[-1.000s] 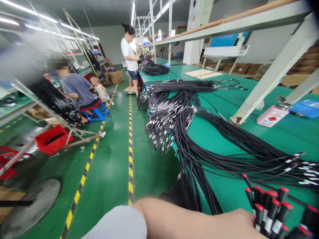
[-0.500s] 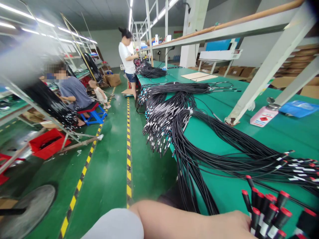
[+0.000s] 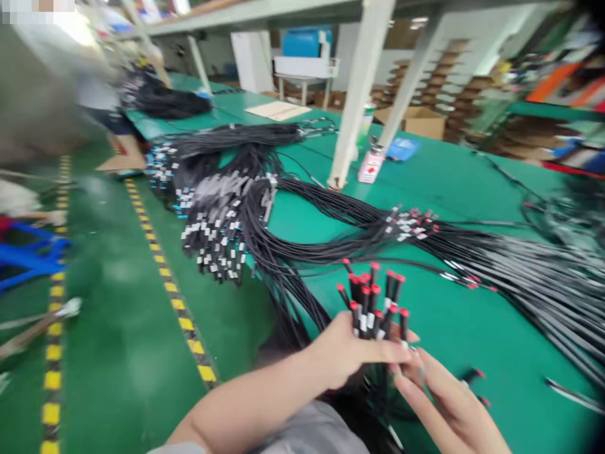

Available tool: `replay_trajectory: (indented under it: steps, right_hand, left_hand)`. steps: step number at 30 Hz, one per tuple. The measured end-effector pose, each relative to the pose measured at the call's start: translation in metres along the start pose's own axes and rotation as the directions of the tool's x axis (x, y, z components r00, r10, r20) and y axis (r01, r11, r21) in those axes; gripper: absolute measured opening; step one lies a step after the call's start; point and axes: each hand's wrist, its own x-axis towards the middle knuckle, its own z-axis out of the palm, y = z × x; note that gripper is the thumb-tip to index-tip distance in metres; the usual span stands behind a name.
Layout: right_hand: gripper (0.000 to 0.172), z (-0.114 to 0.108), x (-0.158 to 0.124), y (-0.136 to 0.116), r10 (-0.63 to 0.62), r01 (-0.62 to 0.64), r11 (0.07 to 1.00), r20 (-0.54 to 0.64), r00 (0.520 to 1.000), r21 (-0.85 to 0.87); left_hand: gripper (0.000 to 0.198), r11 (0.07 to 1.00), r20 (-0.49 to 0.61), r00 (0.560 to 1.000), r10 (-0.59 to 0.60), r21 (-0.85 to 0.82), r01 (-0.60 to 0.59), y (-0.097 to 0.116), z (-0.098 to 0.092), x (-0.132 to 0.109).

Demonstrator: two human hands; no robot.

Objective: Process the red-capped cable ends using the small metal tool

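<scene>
Black cables with red-tipped ends and white labels (image 3: 371, 309) stand up as a bundle out of my left hand (image 3: 347, 353), whose fingers wrap round them. The thumb of that hand points right across the bundle. My right hand (image 3: 442, 388) meets the thumb there, its fingertips pinched on a cable at the bundle's right side; blur hides the exact grip. Below both hands, the dark cable lengths hang partly hidden. Two loose red-tipped ends (image 3: 475, 376) lie on the green table (image 3: 477, 315) beside my right hand.
Cable bundles with white-labelled ends (image 3: 215, 246) hang over the table's left edge. More cables (image 3: 524, 271) stretch across the right. A white shelf post (image 3: 357, 107) rises beside a pink-and-white bottle (image 3: 371, 165). A person (image 3: 99, 94) stands blurred at far left, by a blue stool (image 3: 31, 252).
The view has swung right and down. The left hand with its cable bundle now sits nearer the middle, and my right hand has come into view against it.
</scene>
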Motion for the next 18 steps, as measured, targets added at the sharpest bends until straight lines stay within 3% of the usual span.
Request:
replay_trajectory:
  steps: [4, 6, 10, 15, 18]
  right_hand:
    - [0.025, -0.013, 0.015, -0.021, 0.035, -0.029, 0.994, -0.058, 0.998, 0.101]
    - [0.024, -0.015, 0.017, -0.022, 0.079, -0.046, 0.983, -0.183, 0.980, 0.179]
    - [0.047, -0.009, 0.014, -0.021, 0.075, 0.092, 0.911, -0.381, 0.921, 0.401]
    - [0.042, 0.000, 0.014, -0.023, -0.033, 0.221, 0.910, -0.470, 0.882, 0.351]
    - [0.047, 0.002, 0.012, -0.022, -0.096, 0.253, 0.919, -0.450, 0.888, 0.303]
  left_hand:
    - [0.027, 0.997, -0.070, 0.998, 0.008, 0.072, -0.003, 0.002, -0.004, -0.004]
    - [0.025, 0.993, -0.088, 0.996, -0.009, 0.120, 0.020, 0.001, -0.006, -0.004]
    - [0.021, 0.986, -0.105, 0.994, -0.017, 0.161, 0.034, 0.000, -0.006, -0.003]
    - [0.020, 0.982, -0.122, 0.992, -0.038, 0.182, 0.060, 0.002, -0.003, -0.001]
    - [0.017, 0.982, -0.105, 0.994, -0.035, 0.182, 0.053, 0.003, -0.003, 0.000]
